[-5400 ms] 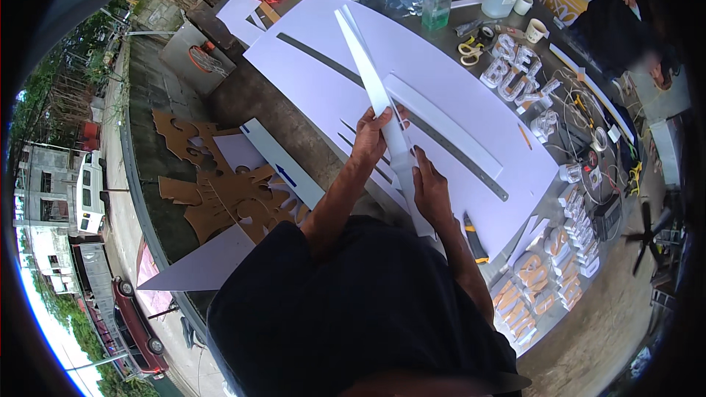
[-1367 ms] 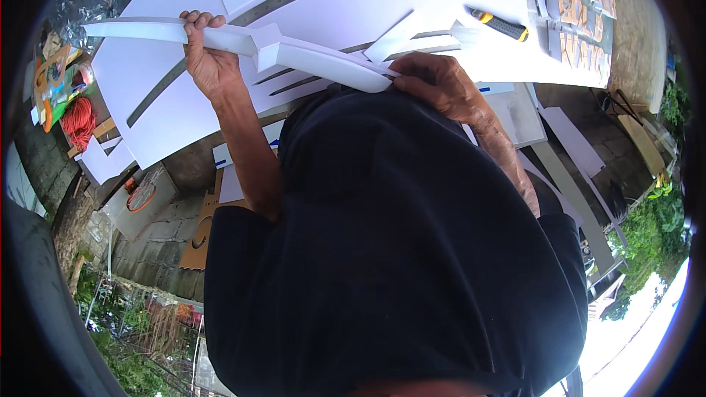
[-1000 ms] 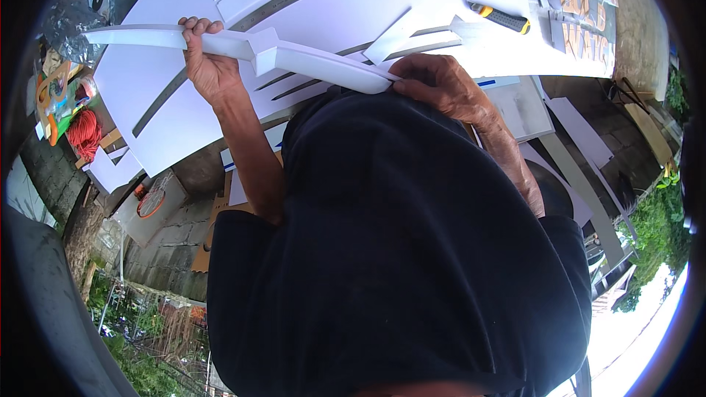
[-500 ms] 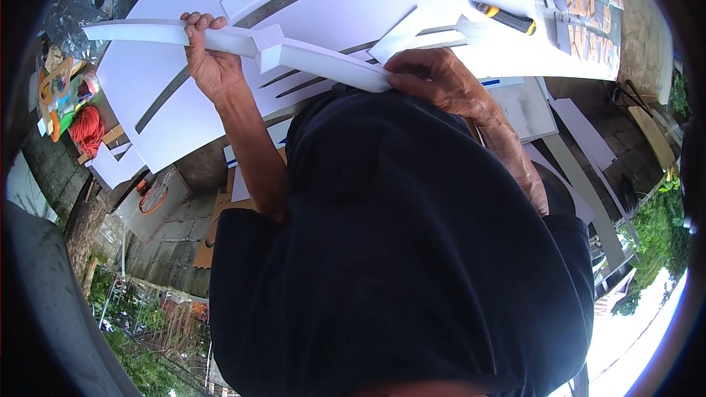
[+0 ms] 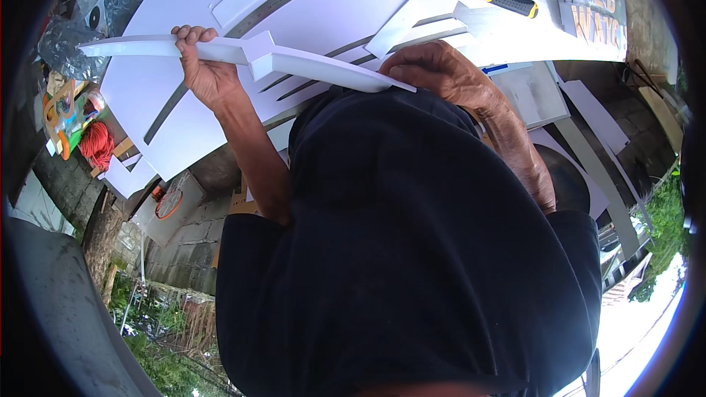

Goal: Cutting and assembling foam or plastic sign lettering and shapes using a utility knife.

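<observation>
White strip (image 5: pixel 316 70), bend formed, remainder unclear
Your left hand (image 5: pixel 208 79) clasps it; right hand (image 5: pixel 443 73) by its end, pinch unclear

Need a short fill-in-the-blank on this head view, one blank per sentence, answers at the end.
1. The left hand wraps around a bent strip whose colour is ____.
2. Of the strip's two ends, the right hand is nearer the one on the picture's ____ side.
3. The hand tool lying on the large sheet has a handle coloured black and ____.
4. The bundle of cord near the picture's left edge is ____.

Missing words: white; right; yellow; red.
</observation>
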### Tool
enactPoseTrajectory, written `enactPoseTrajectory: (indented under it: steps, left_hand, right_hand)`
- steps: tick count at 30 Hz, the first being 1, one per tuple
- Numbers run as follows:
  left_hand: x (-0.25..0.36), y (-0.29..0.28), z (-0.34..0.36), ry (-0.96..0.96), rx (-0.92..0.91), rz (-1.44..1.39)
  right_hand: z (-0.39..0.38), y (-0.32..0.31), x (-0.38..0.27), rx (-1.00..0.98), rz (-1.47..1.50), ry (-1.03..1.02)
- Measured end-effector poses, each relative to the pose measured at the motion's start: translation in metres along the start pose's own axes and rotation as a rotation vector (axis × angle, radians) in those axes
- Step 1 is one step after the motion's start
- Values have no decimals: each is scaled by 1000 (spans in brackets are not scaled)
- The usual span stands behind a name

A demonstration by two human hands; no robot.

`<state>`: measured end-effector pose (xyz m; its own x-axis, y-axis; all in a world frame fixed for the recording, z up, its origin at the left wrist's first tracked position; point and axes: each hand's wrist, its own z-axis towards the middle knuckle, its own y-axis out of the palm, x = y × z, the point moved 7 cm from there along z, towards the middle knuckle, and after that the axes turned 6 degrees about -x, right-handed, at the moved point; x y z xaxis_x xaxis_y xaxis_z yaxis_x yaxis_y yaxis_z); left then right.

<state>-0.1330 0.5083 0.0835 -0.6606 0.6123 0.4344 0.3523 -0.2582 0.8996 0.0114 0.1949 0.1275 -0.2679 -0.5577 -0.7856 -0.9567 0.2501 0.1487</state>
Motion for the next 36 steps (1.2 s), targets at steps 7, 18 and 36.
enactPoseTrajectory:
  steps: [7, 18, 36]
  left_hand:
    - [-1, 7, 1, -24, -31, -16]
    - [1, 18, -6, -140, -263, -423]
    - [4, 23, -5, -124, -236, -421]
  right_hand:
    - [3, -3, 8, -24, -34, -40]
    - [-12, 3, 10, -78, -19, -87]
    - [-3, 4, 22, -3, 62, 69]
